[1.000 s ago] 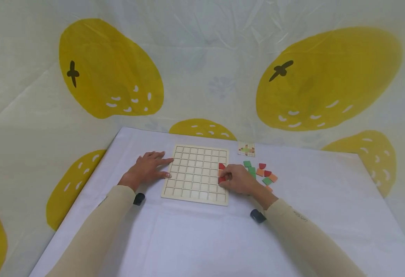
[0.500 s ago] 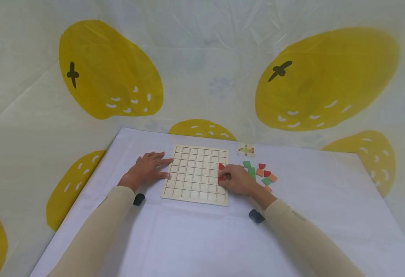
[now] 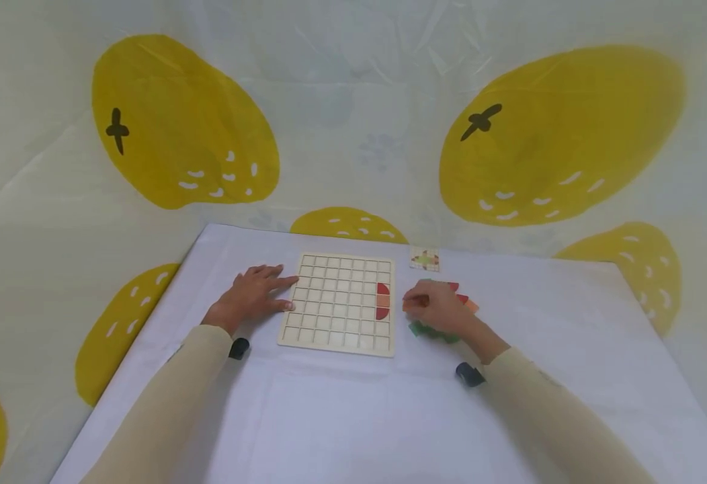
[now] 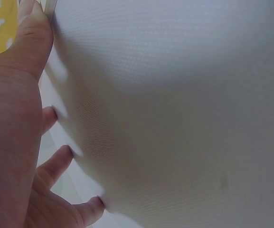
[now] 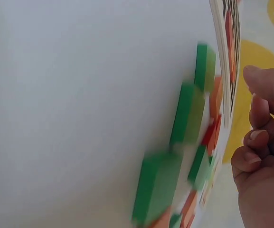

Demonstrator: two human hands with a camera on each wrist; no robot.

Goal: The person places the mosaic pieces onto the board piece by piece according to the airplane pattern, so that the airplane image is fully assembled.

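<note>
Coloured tiles (image 5: 186, 114) lie on the white table (image 3: 329, 417), partly hidden under the right hand (image 3: 441, 308), to the right of the pale gridded board (image 3: 335, 299); one orange tile (image 3: 384, 300) sits in the board's rightmost column. They seem to be of painted wood, so I judge them light, stiff and hard to break, perhaps a little slippery on the flat faces; two opposite side edges should give the best hold. The right hand has bent fingers, thumb and forefinger close together, and I cannot tell whether they pinch anything. The left hand (image 3: 247, 297) is spread, its forefinger and thumb touching the board's left edge.
</note>
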